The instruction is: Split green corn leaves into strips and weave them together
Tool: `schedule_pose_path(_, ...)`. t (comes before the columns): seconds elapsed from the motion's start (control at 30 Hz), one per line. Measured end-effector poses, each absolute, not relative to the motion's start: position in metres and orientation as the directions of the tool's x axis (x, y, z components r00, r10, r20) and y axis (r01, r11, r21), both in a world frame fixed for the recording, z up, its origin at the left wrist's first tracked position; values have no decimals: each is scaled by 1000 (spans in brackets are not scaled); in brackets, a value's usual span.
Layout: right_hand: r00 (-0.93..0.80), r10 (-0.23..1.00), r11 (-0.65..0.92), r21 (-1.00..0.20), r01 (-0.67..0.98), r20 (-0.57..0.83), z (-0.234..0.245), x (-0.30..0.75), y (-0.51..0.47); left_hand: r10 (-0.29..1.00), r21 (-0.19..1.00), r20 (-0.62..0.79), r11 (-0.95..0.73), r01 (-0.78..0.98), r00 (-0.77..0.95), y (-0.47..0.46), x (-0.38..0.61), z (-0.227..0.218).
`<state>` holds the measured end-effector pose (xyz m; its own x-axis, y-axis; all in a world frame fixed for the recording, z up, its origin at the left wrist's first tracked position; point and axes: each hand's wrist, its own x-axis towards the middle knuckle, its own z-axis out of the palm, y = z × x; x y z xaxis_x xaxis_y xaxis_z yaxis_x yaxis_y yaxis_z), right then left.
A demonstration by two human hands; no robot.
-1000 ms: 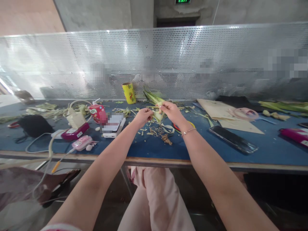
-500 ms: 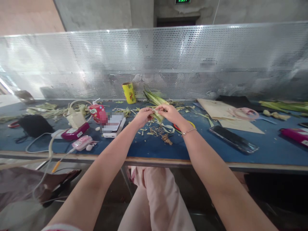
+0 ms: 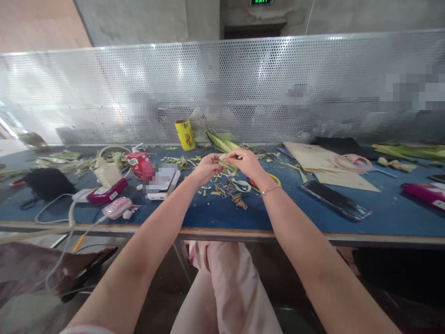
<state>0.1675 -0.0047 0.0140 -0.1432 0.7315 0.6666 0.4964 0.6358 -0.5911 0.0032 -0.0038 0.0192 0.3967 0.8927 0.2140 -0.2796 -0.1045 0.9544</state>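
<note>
Both of my hands meet over the middle of the blue table [image 3: 215, 211], pinching a small bundle of pale green leaf strips [image 3: 227, 163]. My left hand [image 3: 206, 168] grips its left end with curled fingers. My right hand [image 3: 244, 161], with a thin bracelet at the wrist, pinches the right end. Curled strip offcuts and brown shavings [image 3: 232, 191] lie on the table just below the hands. Longer green leaves [image 3: 219, 140] lie behind them.
A yellow cup [image 3: 185, 134] stands at the back by the perforated metal screen [image 3: 313, 83]. Left are a red carton [image 3: 139, 163], a white device [image 3: 162, 180], pink gadgets [image 3: 117, 207] and cables. A phone [image 3: 335, 200], cardboard sheets [image 3: 323, 162] and a pink ring [image 3: 349, 163] lie right.
My right hand drew closer to my left, and both rose slightly while still gripping the leaf strips. The view shifted a little.
</note>
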Motion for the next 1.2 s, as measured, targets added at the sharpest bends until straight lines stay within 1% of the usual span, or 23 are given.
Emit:
schedule_pose_path(0.23, -227, 747, 649, -611, 455, 625, 13, 167, -5, 894, 948, 232, -121, -294, 383, 3, 3, 14)
schedule_pose_path(0.37, -211, 753, 641, -620, 453, 624, 12, 167, -5, 889, 947, 246, -136, -292, 385, 4, 3, 12)
schedule_pose_path(0.57, -211, 785, 613, -681, 401, 582, 11, 168, -3, 863, 937, 281, -153, -313, 419, 4, 2, 12)
schedule_pose_path(0.67, -241, 769, 636, -668, 386, 592, 7, 169, 1, 864, 947, 262, -144, -287, 431, 4, 2, 11)
schedule_pose_path(0.8, -276, 744, 664, -628, 407, 608, 5, 169, 3, 868, 961, 244, -158, -227, 431, 3, 3, 10)
schedule_pose_path(0.87, -254, 746, 660, -634, 404, 615, 5, 168, 2, 876, 960, 255, -180, -214, 409, 3, 3, 10)
schedule_pose_path(0.93, -196, 749, 651, -647, 397, 633, 6, 166, 2, 886, 957, 266, -194, -217, 380, 3, 3, 11)
schedule_pose_path(1.03, -122, 751, 637, -666, 388, 648, 6, 164, 3, 900, 952, 262, -181, -248, 349, 4, 3, 11)
schedule_pose_path(1.2, -147, 756, 642, -680, 353, 638, 3, 163, 8, 901, 945, 257, -160, -285, 349, 5, 4, 11)
